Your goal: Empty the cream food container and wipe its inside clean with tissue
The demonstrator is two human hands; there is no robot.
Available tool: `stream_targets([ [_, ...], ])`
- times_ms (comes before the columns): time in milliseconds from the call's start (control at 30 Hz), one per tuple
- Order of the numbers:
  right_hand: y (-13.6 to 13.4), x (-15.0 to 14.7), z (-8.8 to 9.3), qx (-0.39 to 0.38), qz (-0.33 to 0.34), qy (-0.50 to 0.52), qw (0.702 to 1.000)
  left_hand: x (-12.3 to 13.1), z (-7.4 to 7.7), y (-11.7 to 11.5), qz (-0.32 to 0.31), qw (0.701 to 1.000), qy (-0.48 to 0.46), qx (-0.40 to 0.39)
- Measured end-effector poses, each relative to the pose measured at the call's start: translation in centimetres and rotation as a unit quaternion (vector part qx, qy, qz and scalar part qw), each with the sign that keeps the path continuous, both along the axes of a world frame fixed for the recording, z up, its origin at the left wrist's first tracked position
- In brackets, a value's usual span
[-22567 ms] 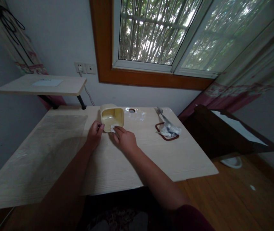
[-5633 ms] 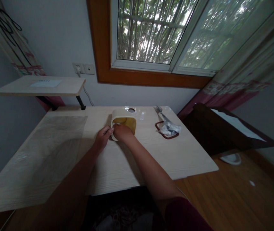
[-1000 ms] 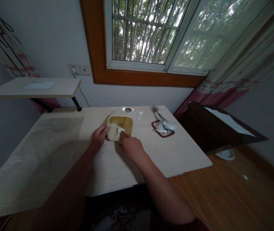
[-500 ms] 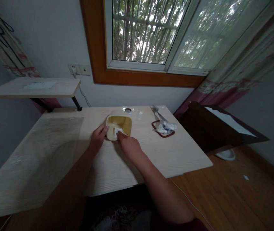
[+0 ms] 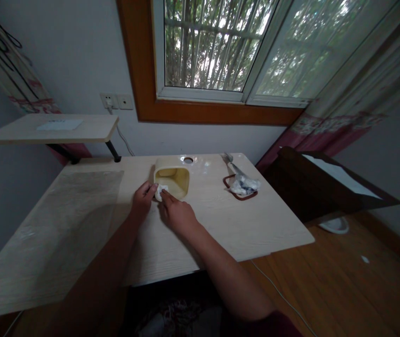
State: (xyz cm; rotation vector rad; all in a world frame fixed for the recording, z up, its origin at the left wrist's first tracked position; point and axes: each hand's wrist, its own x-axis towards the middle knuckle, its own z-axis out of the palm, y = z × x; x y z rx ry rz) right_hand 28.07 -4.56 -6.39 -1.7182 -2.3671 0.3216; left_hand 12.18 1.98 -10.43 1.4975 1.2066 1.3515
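Note:
A cream-yellow plastic box (image 5: 187, 181) with rounded corners stands tilted on the table, its open side facing me. My left hand (image 5: 143, 197) grips the box at its left edge, thumb toward the rim. With my right hand (image 5: 179, 211) I press a crumpled white tissue (image 5: 161, 191) against the near left corner of the box's rim. The fingers of the right hand are closed on the tissue, close to the left thumb. The far outside of the box is hidden.
On the table (image 5: 221, 224), to the right, lie a brown rectangular frame (image 5: 243, 198), a crumpled clear plastic bag (image 5: 244, 185) and a fork (image 5: 228, 158). A raised shelf (image 5: 91, 128) stands at the back left, and a clear sheet (image 5: 91, 196) covers the left side.
My right hand has moved the tissue left, from inside the box to its near left corner. The box has tipped slightly and shifted a little left.

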Motion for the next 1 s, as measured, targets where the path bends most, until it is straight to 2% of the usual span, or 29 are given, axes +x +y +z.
stream_targets([
  [233, -0.3, 1.7, 1.0, -0.008, -0.077, -0.067, 0.995, 0.4, 0.6, -0.3, 0.021, 1.000, 0.020, 0.006],
  [433, -0.9, 1.0, 1.1, 0.000, -0.007, -0.046, 0.999, 0.1, 0.2, -0.3, 0.010, 1.000, -0.005, -0.002],
  [633, -0.6, 1.5, 1.5, -0.031, -0.068, -0.078, 0.994, 0.2, 0.2, -0.3, 0.010, 1.000, 0.021, -0.002],
  [800, -1.1, 1.2, 1.5, -0.011, 0.004, -0.045, 0.999, 0.4, 0.2, -0.3, 0.002, 1.000, 0.003, 0.001],
  [1000, -0.9, 1.8, 1.8, -0.030, -0.057, -0.081, 0.995, 0.5, 0.4, -0.4, 0.010, 1.000, 0.019, 0.012],
])
